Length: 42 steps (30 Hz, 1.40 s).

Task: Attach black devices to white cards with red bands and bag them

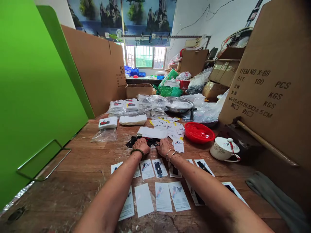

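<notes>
A pile of flat black pieces (132, 141) lies at the middle of the table. My left hand (141, 145) rests on this pile, its fingers curled down among the pieces. At the pile's right end my right hand (165, 147) has its fingers bent and pressed together on a black piece; the fingertips are partly hidden. Nearer to me, printed cards (146, 170) lie in two rows, partly covered by my forearms. A black strip with holes (158, 169) lies on one card, and more black pieces lie on cards at the right.
Behind the pile are a stack of white paper (152, 132) and scattered cards (167, 125). A red basket (199, 132) and a lidded cup (224, 149) stand at the right. Bagged stacks (117, 106) sit farther back. Tall cardboard (269, 71) and a green panel (36, 97) flank the table.
</notes>
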### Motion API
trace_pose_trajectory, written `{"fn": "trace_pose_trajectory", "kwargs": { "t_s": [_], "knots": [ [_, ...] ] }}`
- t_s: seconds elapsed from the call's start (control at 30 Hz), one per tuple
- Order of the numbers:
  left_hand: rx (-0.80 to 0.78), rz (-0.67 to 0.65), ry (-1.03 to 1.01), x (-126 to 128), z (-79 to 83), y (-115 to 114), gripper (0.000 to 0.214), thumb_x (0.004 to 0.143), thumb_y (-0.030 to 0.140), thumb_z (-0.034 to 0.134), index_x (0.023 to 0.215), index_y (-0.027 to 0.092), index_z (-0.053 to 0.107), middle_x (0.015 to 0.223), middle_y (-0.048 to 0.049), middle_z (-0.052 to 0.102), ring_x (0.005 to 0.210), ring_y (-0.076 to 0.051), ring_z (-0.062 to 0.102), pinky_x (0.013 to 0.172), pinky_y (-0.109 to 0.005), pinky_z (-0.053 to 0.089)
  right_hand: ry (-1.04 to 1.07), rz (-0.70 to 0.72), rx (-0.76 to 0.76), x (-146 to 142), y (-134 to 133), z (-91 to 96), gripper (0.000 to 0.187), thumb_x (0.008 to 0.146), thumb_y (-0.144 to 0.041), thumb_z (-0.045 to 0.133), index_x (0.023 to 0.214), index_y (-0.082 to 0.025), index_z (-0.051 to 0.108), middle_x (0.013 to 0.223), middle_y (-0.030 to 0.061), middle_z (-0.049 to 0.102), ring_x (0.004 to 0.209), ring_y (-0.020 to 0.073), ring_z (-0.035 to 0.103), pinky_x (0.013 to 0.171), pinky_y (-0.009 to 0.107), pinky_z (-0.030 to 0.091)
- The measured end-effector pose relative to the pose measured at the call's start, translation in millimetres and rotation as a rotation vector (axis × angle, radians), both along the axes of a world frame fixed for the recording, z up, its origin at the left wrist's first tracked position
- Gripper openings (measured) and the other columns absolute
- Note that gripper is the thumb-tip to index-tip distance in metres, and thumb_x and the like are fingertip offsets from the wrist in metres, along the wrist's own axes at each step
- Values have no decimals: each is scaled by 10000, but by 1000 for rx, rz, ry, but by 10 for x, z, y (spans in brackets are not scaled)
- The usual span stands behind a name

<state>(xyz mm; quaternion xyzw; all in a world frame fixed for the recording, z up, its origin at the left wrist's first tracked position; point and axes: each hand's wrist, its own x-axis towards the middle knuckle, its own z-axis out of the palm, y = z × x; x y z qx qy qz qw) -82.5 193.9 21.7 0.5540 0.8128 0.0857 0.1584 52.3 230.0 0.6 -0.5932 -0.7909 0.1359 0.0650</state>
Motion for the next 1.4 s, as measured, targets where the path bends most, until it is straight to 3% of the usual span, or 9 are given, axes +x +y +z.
{"fn": "trace_pose_trajectory", "kwargs": {
  "t_s": [0.37, 0.53, 0.67, 0.77, 0.87, 1.1, 1.2, 1.33, 1.4],
  "knots": [
    [83, 10, -134, -1, -20, 39, 207, 645, 122, 664, 849, 156, 677, 1011, -181, 716, 989, -277, 666, 791, -306, 484, 56, 55, 4, 119, 38, 204, 200, 804, -170, 579, 966, -152, 695, 980, 115, 720, 907, 205, 648, 669, 241, 414],
    [124, 42, -279, -117, -48, 21, 133, 605, 94, 683, 639, 184, 592, 723, -77, 682, 801, -223, 665, 670, -267, 465, 83, 104, 30, 491, 15, 493, 245, 861, -156, 488, 979, -143, 702, 1002, 122, 710, 908, 190, 620, 707, 249, 401],
    [107, 66, -504, -122, 20, -127, 156, 619, 108, 669, 618, 190, 537, 472, 27, 512, 484, -142, 540, 484, -235, 394, 109, 377, -143, 894, -208, 635, 224, 813, -112, 519, 897, -184, 714, 863, 14, 712, 762, 121, 596, 658, 199, 398],
    [100, 25, -700, -44, 134, -357, 150, 641, 133, 651, 617, 184, 512, 471, 51, 483, 416, -90, 463, 433, -206, 353, 83, 620, -328, 1057, -470, 625, 231, 777, -82, 516, 832, -170, 723, 764, -2, 690, 692, 114, 578, 631, 196, 397],
    [100, -29, -846, 65, 214, -648, 134, 636, 149, 641, 623, 172, 511, 512, 50, 505, 416, -66, 457, 425, -188, 354, 18, 695, -383, 1074, -697, 530, 235, 744, -65, 535, 795, -173, 738, 754, 2, 696, 694, 120, 589, 628, 197, 391],
    [18, 1, -1252, 266, 112, -1244, 222, 579, 191, 706, 723, 164, 538, 511, 32, 579, 412, -80, 521, 435, -195, 422, -82, 525, -201, 978, -954, 377, 239, 701, -79, 593, 869, -193, 719, 867, 41, 708, 810, 172, 619, 642, 230, 373],
    [30, 8, -1304, 364, 85, -1413, 253, 566, 194, 733, 743, 156, 557, 546, 31, 592, 432, -82, 542, 456, -209, 449, 155, 407, -140, 922, -1008, 383, 178, 764, -138, 580, 913, -172, 671, 880, 53, 690, 803, 164, 606, 665, 238, 399],
    [52, -12, -1328, 489, 94, -1586, 271, 560, 227, 759, 756, 154, 586, 585, 26, 593, 484, -94, 557, 490, -230, 467, 665, 296, -441, 787, -1068, 400, 139, 792, -211, 583, 923, -165, 587, 729, -7, 638, 612, 107, 560, 546, 204, 417],
    [50, -36, -1292, 485, 92, -1643, 263, 581, 267, 752, 770, 152, 610, 589, 19, 601, 495, -100, 556, 500, -237, 462, 785, 274, -612, 735, -1092, 399, 78, 783, -194, 579, 856, -174, 560, 613, -46, 583, 514, 90, 517, 478, 190, 397]
  ]
}}
